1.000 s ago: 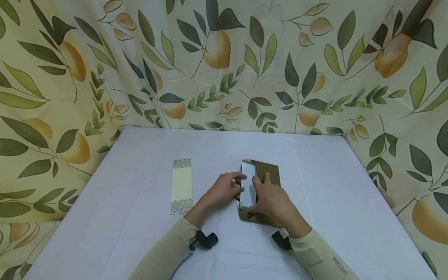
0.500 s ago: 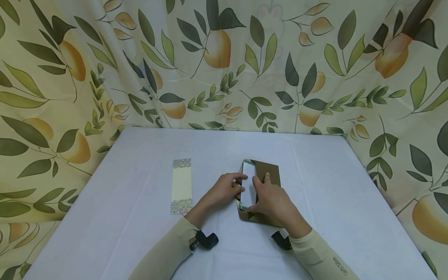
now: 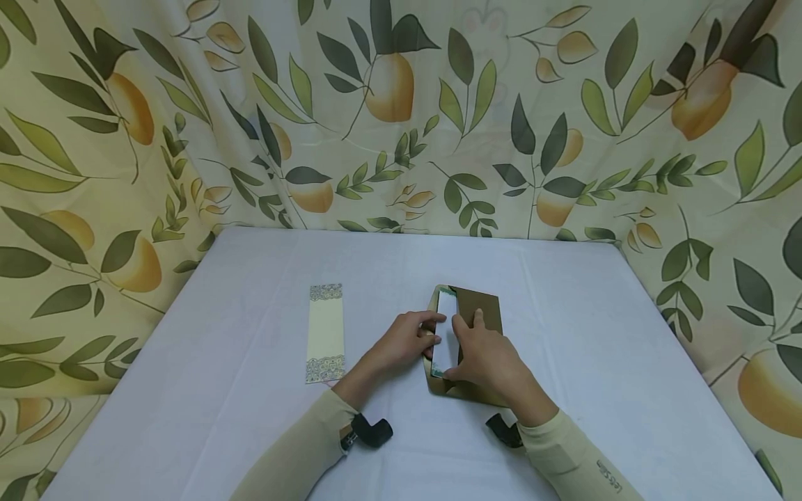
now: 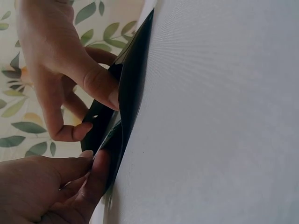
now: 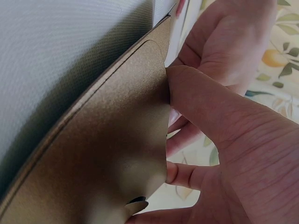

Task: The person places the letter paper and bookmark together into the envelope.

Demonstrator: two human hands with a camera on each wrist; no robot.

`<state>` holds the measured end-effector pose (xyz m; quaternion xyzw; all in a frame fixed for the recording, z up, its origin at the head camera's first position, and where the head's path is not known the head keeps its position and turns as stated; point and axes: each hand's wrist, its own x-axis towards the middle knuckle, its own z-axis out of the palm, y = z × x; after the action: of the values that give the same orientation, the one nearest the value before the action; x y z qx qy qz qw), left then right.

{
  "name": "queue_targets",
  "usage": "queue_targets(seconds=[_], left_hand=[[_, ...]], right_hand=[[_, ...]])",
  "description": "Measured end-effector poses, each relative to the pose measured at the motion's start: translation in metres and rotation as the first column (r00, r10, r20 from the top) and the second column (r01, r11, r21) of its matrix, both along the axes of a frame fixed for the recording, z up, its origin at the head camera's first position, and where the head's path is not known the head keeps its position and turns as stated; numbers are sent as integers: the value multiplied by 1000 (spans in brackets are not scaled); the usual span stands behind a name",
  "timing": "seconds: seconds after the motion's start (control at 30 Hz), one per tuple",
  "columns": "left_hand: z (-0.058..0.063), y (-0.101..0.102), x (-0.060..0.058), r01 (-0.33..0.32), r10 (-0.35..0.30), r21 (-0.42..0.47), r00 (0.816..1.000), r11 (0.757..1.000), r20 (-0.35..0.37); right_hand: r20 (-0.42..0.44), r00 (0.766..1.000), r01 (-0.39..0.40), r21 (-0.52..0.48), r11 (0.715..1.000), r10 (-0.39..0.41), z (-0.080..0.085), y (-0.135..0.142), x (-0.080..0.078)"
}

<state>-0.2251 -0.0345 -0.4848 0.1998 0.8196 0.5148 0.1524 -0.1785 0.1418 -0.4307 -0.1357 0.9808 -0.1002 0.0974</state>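
- Cream strip (image 3: 326, 330) lies flat on the worktop (image 3: 219, 341), its near end close to the left sleeve (image 3: 301, 442), which might drag it if the arm swings.
- Left hand (image 3: 404, 341) pinches the white card (image 3: 445, 337) by its left edge; pushing askew could bend a corner, I'd say.
- White card sits at the mouth of the brown envelope (image 3: 485, 300), right side seemingly inside; it may snag if the lip sags.
- Brown envelope rests on the worktop and could skid under a hard shove.
- Right hand (image 3: 489, 355) grasps the envelope's mouth; slackening might let it close.
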Motion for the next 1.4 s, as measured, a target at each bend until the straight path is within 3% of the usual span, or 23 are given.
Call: queue_targets(seconds=[0.43,0.77,0.97,1.13,1.4], left_hand=[[-1,2,0,0,-1,-17,999,1000,-46],[4,-1,1,-10,10,-42,1000,999,-4],[5,-4,-1,13,-15,-83,1000,996,-23],[5,-4,-1,21,-21,-44,1000,999,14],[3,-2,0,16,-16,-42,1000,999,10]], right_hand=[[6,1000,0,0,1000,0,-2,1,-1],[19,1000,2,-5,1000,-2,0,0,-2],[25,1000,6,-5,1000,-5,1,-2,-2],[26,1000,4,-5,1000,-4,0,-1,-2],[36,999,1,-10,1000,0,0,0,-2]])
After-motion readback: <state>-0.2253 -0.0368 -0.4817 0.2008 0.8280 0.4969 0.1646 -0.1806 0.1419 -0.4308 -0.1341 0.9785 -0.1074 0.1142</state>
